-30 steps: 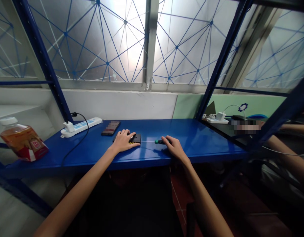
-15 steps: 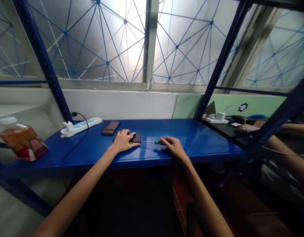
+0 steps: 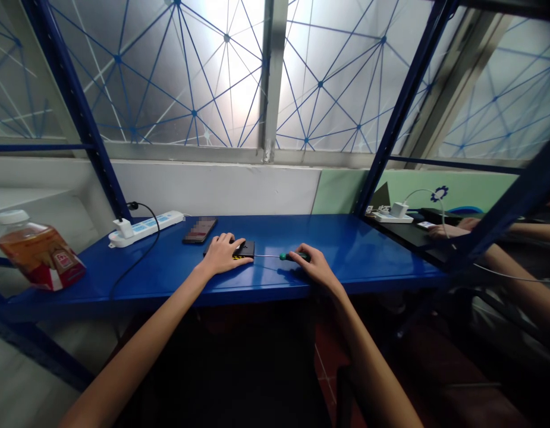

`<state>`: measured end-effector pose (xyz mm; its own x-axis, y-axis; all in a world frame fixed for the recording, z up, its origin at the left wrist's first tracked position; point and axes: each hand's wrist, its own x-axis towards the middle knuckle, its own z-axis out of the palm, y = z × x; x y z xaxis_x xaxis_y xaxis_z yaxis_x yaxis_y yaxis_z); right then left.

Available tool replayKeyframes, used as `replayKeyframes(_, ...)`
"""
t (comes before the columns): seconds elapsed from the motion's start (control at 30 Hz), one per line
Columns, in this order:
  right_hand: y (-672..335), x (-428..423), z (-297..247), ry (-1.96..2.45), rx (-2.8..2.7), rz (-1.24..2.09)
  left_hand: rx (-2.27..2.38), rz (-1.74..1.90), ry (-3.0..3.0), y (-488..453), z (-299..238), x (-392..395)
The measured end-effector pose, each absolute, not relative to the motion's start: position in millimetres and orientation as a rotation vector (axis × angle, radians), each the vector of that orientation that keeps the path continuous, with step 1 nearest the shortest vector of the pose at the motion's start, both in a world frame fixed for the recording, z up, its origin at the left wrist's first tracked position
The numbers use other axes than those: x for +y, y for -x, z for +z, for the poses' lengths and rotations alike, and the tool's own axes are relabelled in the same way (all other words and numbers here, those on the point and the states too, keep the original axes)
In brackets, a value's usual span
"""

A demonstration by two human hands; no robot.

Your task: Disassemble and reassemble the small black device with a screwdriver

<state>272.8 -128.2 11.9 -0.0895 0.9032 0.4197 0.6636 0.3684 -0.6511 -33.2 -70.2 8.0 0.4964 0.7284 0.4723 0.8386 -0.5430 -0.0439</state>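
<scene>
My left hand [image 3: 223, 254] lies over a flat black box [image 3: 248, 248] with a yellow-and-black striped edge, gripping it against the blue table. Its thumb runs along the near side and the fingers curl over the top, hiding much of the box. In my right hand [image 3: 314, 261] is a screwdriver [image 3: 282, 257] with a green and black handle, held level between thumb and fingers. The thin metal shaft points left, and its tip meets the right side of the box. What the tip touches there is too small to make out.
Behind my left hand lies a dark phone [image 3: 200, 230]. A white power strip [image 3: 145, 229] with a black cable [image 3: 143, 261] is farther left, near a drink bottle [image 3: 40, 252]. At right, beyond the blue post [image 3: 390, 131], another person's arms [image 3: 493, 252] rest over a dark table.
The fingers of my right hand have shifted slightly on the screwdriver's handle. My left hand and the box stay in place.
</scene>
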Motion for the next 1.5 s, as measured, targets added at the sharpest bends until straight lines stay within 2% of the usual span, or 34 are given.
replayKeyframes(0.73,-266.6,-135.4,15.3,1.405,-1.864,0.257,-1.333,-0.579,2.468,33.5,6.8,-68.7)
replayKeyframes(1.07,-271.5,-132.9,12.9,1.376,-1.861,0.344,-1.333,-0.570,2.462,32.8,7.4,-69.0)
replayKeyframes(1.5,-266.5,-135.9,13.8,1.417,-1.879,0.182,-1.330,-0.563,2.453,32.1,7.3,-70.0)
